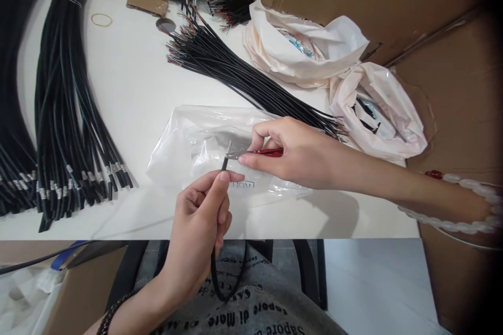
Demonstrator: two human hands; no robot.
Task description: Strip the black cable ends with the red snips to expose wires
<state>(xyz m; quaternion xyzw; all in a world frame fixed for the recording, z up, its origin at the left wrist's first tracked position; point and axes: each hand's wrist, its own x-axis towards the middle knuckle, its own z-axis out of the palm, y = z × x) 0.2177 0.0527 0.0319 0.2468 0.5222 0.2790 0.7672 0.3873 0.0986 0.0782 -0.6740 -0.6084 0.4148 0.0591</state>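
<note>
My left hand (204, 220) is closed in a pinch around a black cable (223, 165), holding its end upright while the rest loops down over my lap. My right hand (291, 152) is closed on a small red-handled tool (269, 152) whose metal tip meets the cable's stripped end. Both hands work just above a clear plastic bag (188, 141) lying on the white table (129, 84).
Bundles of black cables (66, 115) lie along the left of the table, and a loose fan of cables (236, 73) with bare ends crosses the middle. Two white plastic bags (302, 47) sit at the right. Cardboard boxes (373, 0) line the back and right.
</note>
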